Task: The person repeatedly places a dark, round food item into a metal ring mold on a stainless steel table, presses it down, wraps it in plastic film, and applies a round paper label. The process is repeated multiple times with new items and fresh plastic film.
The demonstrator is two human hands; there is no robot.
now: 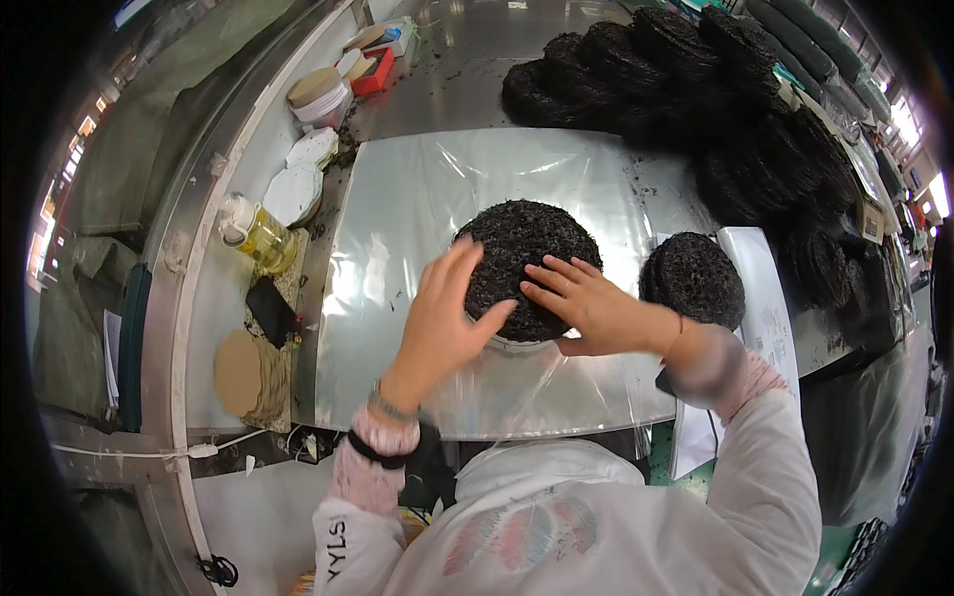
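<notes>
A round black stack of what looks like dried seaweed discs [532, 233] sits mid-table on clear plastic sheets [383, 338]. A pale rim shows under its near edge. Against its left side lies my left hand [442, 323], with fingers stretched and thumb apart. My right hand [606, 310] rests its spread fingers on the stack's right part. Neither hand is closed round anything. Just right of my right hand stands a smaller dark stack of discs [696, 280], beside a long white box [760, 298].
Many more black discs [636, 74] are heaped along the back and right. On the left ledge are a bottle of yellow liquid [268, 238], a dark phone-like slab [270, 310], brown round cards [238, 372], white round pieces [295, 194] and a red box [376, 72].
</notes>
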